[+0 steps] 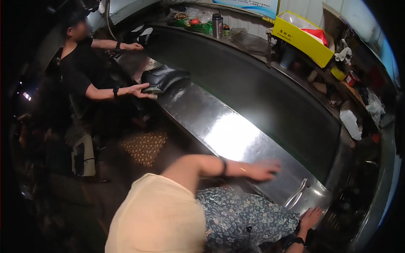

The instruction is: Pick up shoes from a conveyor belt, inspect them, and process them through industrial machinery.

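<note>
A slim, silvery two-armed metal tool point(298, 194) lies between the hands, nearer the right hand point(311, 217) than the blurred left hand point(263, 170). The right hand's fingers rest on the end of a long, shiny metal bench top point(234, 130) under the tool, which stretches away beyond the left hand, glare brightening its middle.

The steel ledge point(190, 103) gives passage between left hand point(263, 170) and black leather piece point(168, 79), a silver tool point(302, 187) obstructing rightward
</note>
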The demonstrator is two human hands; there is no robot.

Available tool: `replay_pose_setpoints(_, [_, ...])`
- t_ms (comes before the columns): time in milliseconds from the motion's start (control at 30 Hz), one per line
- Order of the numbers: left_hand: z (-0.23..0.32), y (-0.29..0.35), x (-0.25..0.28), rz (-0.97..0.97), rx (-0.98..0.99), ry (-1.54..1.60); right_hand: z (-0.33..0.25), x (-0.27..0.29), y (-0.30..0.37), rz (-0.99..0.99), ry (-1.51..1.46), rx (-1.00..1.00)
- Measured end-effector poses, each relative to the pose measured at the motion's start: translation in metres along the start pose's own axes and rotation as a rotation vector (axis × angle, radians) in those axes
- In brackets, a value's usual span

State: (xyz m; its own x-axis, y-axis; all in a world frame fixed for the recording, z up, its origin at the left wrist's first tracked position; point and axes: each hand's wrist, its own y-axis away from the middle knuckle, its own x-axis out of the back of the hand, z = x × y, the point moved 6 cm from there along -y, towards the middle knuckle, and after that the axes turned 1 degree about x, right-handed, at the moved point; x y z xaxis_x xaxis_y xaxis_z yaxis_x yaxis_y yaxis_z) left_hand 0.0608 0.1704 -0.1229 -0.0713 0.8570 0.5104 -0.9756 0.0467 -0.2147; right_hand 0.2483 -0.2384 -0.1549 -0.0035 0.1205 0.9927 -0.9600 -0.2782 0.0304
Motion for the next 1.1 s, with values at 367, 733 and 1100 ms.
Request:
replay_pose_setpoints(367, [-0.071, 0.139, 0.359, 0.771, 0.684, -0.955, 0.048, -0.076, 0.082, 0.245, -0.666, -0.054])
replay_pose_setpoints(733, [-0.022, 0.186, 0.249, 0.369, 0.728, -0.768, 0.065, -0.082, 0.246, 0.010, -1.419, -0.567])
replay_pose_setpoints(1100, [0.112, 0.105, 0.095, 0.295, 0.400, 1.330, -0.151, 0.155, 0.144, -0.072, -1.676, 0.129])
